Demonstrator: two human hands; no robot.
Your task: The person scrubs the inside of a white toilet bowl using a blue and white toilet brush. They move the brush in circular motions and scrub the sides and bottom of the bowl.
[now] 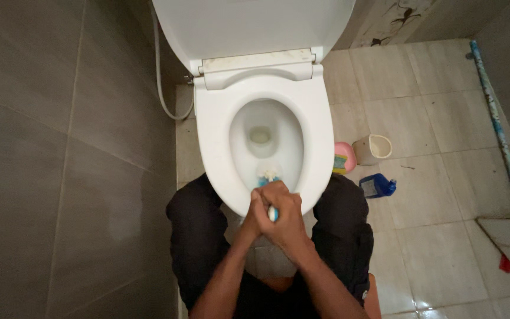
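Both hands, left hand [256, 214] and right hand [284, 215], fingers clamped together around blue-handled white toilet brush [268, 177], steadying its bristles inside white ceramic toilet bowl [267, 106].

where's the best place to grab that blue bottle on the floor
Grip the blue bottle around its body, coming from above. It lies on its side on the tiles, cap pointing right, with the wide body facing up and open floor around it.
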